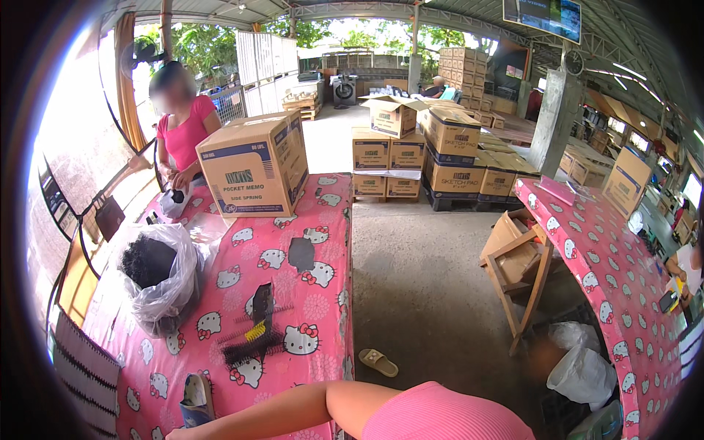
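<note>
A bare arm [271,412] of mine, by its angle the right one, comes from a pink ribbed sleeve [447,419] at the lower edge and stretches left over the table; its hand lies outside the picture. My left hand is not visible. Closest to that forearm is a rounded blue and beige item [196,400] I cannot identify. Beyond it lie black spiral coils [253,348] with a yellow piece [256,332] among them. A clear plastic bag [176,293] full of black material [149,260] stands farther left. Stacked pages with black coil edges [84,381] fill the lower left.
A carton [253,169] stands on the far end of the pink table [323,381]; beside it a person in pink [187,125] handles a white bag [174,202]. Stacked cartons [451,176], a slipper [378,362] on the floor, and a second pink table [579,242] stand to the right.
</note>
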A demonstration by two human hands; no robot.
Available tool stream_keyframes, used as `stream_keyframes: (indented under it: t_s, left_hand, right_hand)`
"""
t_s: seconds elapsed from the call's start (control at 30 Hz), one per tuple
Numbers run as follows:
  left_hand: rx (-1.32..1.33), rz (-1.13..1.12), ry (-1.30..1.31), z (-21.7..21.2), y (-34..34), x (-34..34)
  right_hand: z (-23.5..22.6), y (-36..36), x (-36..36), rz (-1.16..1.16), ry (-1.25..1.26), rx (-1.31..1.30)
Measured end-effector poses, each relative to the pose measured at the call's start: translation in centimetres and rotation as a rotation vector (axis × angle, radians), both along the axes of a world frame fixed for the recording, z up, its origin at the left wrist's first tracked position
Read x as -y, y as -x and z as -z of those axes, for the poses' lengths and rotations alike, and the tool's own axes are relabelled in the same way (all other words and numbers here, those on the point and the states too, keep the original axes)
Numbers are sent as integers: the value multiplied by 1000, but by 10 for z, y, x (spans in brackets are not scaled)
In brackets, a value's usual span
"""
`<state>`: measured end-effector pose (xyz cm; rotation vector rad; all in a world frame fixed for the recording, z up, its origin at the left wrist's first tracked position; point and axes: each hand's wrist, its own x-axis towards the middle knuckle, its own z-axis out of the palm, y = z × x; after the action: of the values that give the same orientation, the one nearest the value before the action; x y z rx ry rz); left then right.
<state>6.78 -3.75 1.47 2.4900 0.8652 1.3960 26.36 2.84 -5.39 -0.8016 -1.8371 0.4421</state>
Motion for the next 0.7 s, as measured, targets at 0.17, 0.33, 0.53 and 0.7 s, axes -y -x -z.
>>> stream_keyframes:
  t_s: [0.17, 0.33, 0.53, 0.7]
  left_hand:
    - [-35, -55, -42, -1, 0, 3]
    - [1, -8, 11, 0, -5, 17]
    - [3, 7, -83, 11, 2, -4]
    - [-7, -110, 89, 32, 19, -20]
  right_hand:
    - [-22, 29, 43, 479, 23, 299]
    - [-47, 33, 79, 559, 202, 444]
    - [-56, 29, 78, 485, 224, 578]
    - [-48, 32, 81, 369, 96, 533]
